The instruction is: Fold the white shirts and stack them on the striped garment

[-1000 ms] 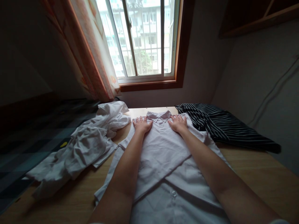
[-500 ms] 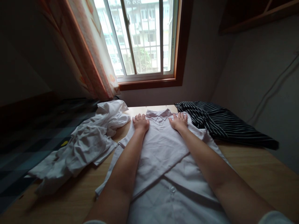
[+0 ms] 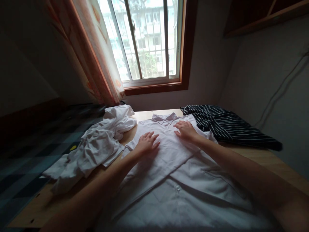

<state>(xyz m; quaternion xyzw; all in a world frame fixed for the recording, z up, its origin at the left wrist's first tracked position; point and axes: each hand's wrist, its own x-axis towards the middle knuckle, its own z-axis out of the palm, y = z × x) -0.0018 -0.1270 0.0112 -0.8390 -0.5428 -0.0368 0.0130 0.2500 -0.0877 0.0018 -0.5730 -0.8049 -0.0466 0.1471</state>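
A white button-up shirt (image 3: 169,151) lies spread on the wooden table, its collar (image 3: 164,118) at the far end and a button showing near me. My left hand (image 3: 146,143) is over the left part of the chest, fingers spread, seemingly just above the cloth. Close to the collar's right side, my right hand (image 3: 185,130) is open over the shoulder area, its fingertips at the fabric. Neither hand grips anything. A fold runs diagonally across the shirt's middle, and my forearms hide parts of both sides.
Crumpled white clothing (image 3: 96,145) is heaped to the left, beside a dark checked cloth (image 3: 21,174). At the right lies a black-and-white striped garment (image 3: 227,124). Beyond the wooden table (image 3: 272,161) are a window (image 3: 149,42) and a curtain (image 3: 96,54).
My left hand has come back from the left shoulder toward me, down over the chest. My right hand has shifted slightly toward me and turned inward. The view has moved a little.
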